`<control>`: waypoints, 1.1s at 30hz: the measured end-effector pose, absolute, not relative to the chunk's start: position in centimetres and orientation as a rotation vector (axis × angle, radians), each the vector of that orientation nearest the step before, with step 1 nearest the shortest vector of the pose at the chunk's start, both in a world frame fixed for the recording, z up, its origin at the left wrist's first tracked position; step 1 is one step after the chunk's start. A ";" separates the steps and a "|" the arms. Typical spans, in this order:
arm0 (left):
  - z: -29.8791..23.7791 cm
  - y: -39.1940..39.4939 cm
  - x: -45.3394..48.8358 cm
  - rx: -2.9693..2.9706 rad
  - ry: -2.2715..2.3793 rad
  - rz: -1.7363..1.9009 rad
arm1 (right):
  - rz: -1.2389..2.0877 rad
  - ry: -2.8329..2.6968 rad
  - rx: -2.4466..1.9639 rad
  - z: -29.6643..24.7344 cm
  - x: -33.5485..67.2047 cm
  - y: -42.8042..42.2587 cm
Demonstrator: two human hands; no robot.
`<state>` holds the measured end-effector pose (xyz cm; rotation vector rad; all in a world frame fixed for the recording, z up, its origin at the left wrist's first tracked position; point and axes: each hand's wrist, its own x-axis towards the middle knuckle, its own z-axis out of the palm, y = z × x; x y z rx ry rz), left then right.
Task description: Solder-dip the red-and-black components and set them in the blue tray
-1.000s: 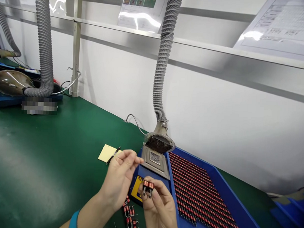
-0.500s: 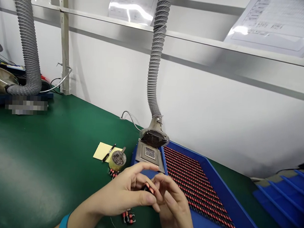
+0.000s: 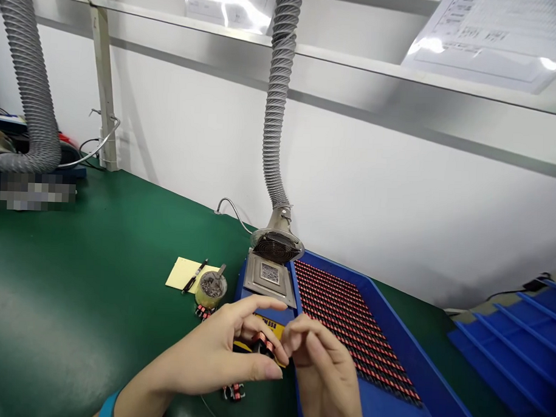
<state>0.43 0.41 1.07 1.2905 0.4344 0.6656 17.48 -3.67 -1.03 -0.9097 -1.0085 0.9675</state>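
Note:
My left hand (image 3: 218, 352) reaches in from the lower left, a blue-green band at its wrist. Between its curled fingers sits a small coil (image 3: 263, 342) with black ends and red-copper windings. My right hand (image 3: 325, 365) is close beside it, thumb and fingers bent together; whatever they pinch, if anything, is hidden. Several loose coils (image 3: 233, 392) like it lie on the green table (image 3: 120, 288) below my left hand, and more coils (image 3: 204, 313) lie above it, next to a small pot (image 3: 211, 289) of grey matter with a stick in it.
A blue tray (image 3: 392, 322) at right carries dense rows of similar coils. Behind my hands stands a solder pot (image 3: 270, 278) with a metal top, under a fume hose (image 3: 278, 111). A yellow notepad (image 3: 178, 274) with a pen (image 3: 196, 275) lies left; blue trays (image 3: 514, 350) are far right.
The view has shifted slightly to the right. My left thumb has moved down, showing more of the coil, and my right hand has drawn a little away from it. A yellow label now shows behind.

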 end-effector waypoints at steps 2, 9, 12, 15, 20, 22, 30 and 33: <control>1.2 0.4 0.4 1.296 0.453 0.691 | 0.974 -1.133 -0.973 -1.3 17.2 -3.9; 1.2 0.3 0.4 1.364 0.499 0.676 | 0.969 -1.092 -0.938 -1.6 15.9 -3.6; 0.9 0.2 0.4 1.389 0.500 0.682 | 0.957 -1.096 -0.949 -1.7 15.8 -3.5; 0.7 0.3 0.5 1.391 0.465 0.719 | 0.983 -1.081 -0.943 -1.7 15.8 -3.6; 0.6 0.2 1.0 1.367 0.451 0.727 | 1.022 -1.013 -0.874 -1.6 15.7 -3.6; 0.8 0.2 1.1 1.346 0.438 0.735 | 0.996 -1.030 -0.845 -1.6 15.6 -3.6; 0.9 -0.2 1.4 1.470 0.576 0.877 | 0.605 -1.193 -0.942 -2.4 15.8 -3.6; 0.9 -0.2 1.3 1.553 0.632 0.902 | 0.546 -1.239 -0.932 -2.4 15.7 -3.7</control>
